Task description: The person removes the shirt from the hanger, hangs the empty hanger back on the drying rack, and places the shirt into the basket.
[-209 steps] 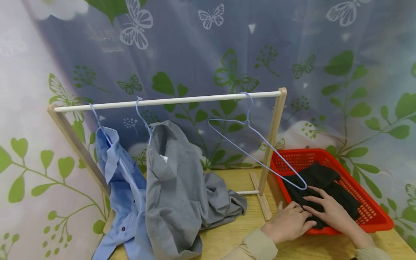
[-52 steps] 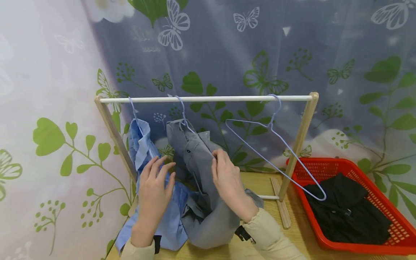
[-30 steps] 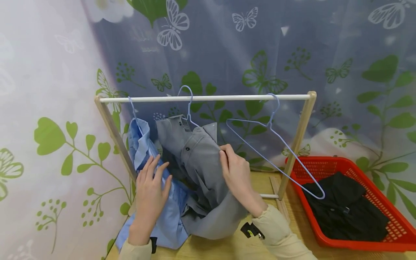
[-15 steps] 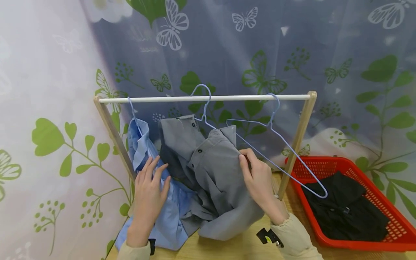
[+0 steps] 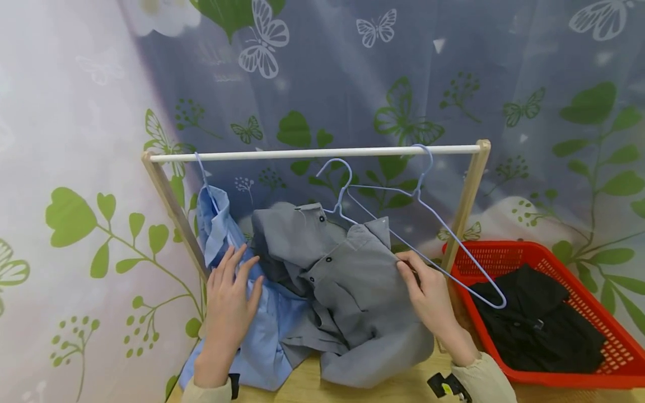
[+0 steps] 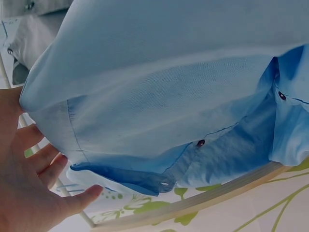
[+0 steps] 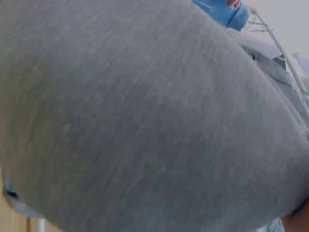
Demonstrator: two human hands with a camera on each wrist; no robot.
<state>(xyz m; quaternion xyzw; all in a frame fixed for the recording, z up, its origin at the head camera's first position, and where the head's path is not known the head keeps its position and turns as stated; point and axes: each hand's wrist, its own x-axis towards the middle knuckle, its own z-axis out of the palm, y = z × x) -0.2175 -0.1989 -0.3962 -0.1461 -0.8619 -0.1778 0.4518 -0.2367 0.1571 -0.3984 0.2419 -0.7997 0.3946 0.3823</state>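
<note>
My right hand (image 5: 428, 291) pinches the shoulder edge of a grey shirt (image 5: 368, 285), which is on a light blue hanger (image 5: 350, 178). That hanger's hook is tilted and sits just below the white rail (image 5: 302, 153), apart from it. Grey cloth (image 7: 154, 121) fills most of the right wrist view and hides nearly all of that hand. My left hand (image 5: 229, 302) has its fingers spread against a blue shirt (image 5: 277, 336) hanging at the rail's left end. In the left wrist view the fingers of the left hand (image 6: 29, 174) lie along the blue cloth (image 6: 145, 101), not curled round it.
A bare light blue hanger (image 5: 448, 232) hangs near the rail's right end. Beside the rack's right wooden post (image 5: 468, 196) stands a red basket (image 5: 554, 380) holding a folded black garment (image 5: 544, 330). A patterned curtain (image 5: 322, 73) is behind the rack.
My hands left the basket for the rack. The right hand has drawn the grey shirt rightward, and its hanger hook has lifted off the rail and dropped below it. The left hand stays by the blue shirt.
</note>
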